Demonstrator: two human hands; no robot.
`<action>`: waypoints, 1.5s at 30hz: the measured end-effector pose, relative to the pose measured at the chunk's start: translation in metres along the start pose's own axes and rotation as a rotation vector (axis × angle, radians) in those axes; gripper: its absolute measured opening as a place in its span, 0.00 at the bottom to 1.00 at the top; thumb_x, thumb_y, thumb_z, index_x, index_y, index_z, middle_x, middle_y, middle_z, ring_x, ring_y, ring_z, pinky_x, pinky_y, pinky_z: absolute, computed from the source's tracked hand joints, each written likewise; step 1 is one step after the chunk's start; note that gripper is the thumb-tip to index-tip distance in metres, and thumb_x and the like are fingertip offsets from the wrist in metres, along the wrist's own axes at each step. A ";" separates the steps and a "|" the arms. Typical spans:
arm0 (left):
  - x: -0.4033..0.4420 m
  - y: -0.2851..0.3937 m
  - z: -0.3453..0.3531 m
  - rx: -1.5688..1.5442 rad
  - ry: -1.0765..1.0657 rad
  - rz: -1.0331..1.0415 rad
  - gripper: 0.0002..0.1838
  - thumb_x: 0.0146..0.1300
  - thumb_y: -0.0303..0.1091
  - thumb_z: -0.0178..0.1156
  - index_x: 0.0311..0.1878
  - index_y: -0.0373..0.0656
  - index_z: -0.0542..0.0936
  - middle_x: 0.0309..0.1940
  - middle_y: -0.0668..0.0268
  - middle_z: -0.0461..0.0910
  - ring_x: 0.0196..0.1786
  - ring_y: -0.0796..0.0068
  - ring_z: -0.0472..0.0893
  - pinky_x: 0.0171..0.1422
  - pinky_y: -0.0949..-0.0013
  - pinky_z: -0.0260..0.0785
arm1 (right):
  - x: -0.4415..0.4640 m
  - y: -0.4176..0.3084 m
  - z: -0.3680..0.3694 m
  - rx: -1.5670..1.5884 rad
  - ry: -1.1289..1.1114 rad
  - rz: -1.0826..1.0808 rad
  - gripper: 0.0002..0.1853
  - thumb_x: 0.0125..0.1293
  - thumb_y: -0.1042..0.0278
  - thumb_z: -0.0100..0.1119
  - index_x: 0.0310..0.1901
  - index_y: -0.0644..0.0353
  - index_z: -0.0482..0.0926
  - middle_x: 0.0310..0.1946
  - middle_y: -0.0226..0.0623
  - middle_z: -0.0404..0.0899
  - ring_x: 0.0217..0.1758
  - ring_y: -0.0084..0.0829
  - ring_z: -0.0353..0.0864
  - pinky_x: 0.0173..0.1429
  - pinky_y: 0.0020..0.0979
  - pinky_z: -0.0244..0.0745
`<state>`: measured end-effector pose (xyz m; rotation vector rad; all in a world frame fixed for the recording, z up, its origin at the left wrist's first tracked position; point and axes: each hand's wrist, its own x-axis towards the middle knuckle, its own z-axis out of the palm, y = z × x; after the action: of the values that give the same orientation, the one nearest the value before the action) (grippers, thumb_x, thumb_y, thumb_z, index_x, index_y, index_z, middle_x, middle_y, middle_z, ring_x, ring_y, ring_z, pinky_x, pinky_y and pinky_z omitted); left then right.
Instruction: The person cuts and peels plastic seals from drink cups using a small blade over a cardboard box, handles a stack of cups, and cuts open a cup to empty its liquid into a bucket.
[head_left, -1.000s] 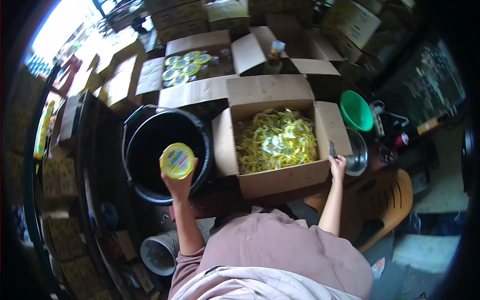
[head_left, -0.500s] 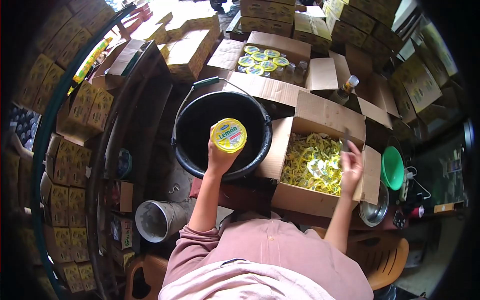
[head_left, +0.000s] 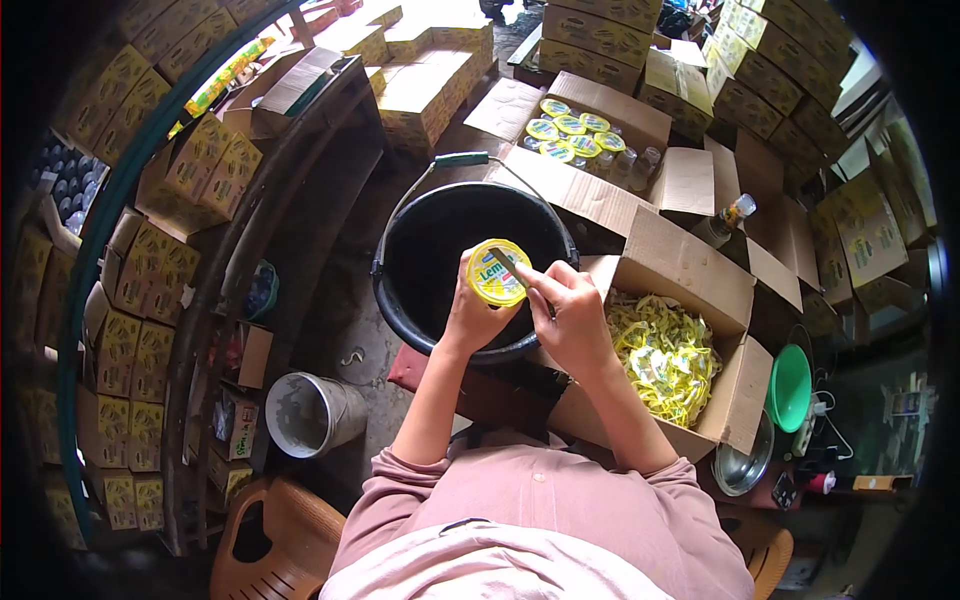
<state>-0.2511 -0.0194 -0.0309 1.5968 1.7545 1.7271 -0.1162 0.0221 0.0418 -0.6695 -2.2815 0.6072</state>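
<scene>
My left hand (head_left: 472, 318) is wrapped round a lidded container (head_left: 490, 282) whose yellow round top reads "Lemon". Its body is mostly hidden below the top. My right hand (head_left: 572, 318) grips a narrow knife (head_left: 510, 266), its flat blade lying over the upper right of the printed top. Whether the edge cuts into it I cannot tell. Both hands are above the near side of a black bucket (head_left: 425, 250). To the right, a cardboard box (head_left: 690, 275) holds a heap of yellow and clear plastic scraps (head_left: 660, 360).
Farther back, an open carton (head_left: 610, 98) contains several yellow-topped containers and clear bottles. A bottle (head_left: 725, 220) stands right of it. A green bowl (head_left: 790, 388) and a glass bowl (head_left: 745, 460) are at right. A grey pail (head_left: 345, 410) sits lower left; stacked cartons surround the area.
My right hand has come left from over the scrap box, bringing the knife onto the container's top. My left hand still holds the container. The whole view has shifted somewhat.
</scene>
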 end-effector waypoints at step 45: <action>0.017 -0.007 -0.048 -0.488 -0.515 -0.225 0.32 0.41 0.25 0.70 0.53 0.41 0.68 0.47 0.66 0.72 0.50 0.76 0.72 0.58 0.72 0.64 | -0.002 0.013 -0.053 -0.066 -0.117 -0.197 0.17 0.49 0.79 0.56 0.41 0.49 0.80 0.21 0.29 0.69 0.27 0.28 0.70 0.41 0.30 0.57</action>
<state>-0.2979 -0.0321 -0.0136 1.3953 1.1127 1.3408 -0.0737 0.0434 0.0685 -0.4425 -2.4490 0.4907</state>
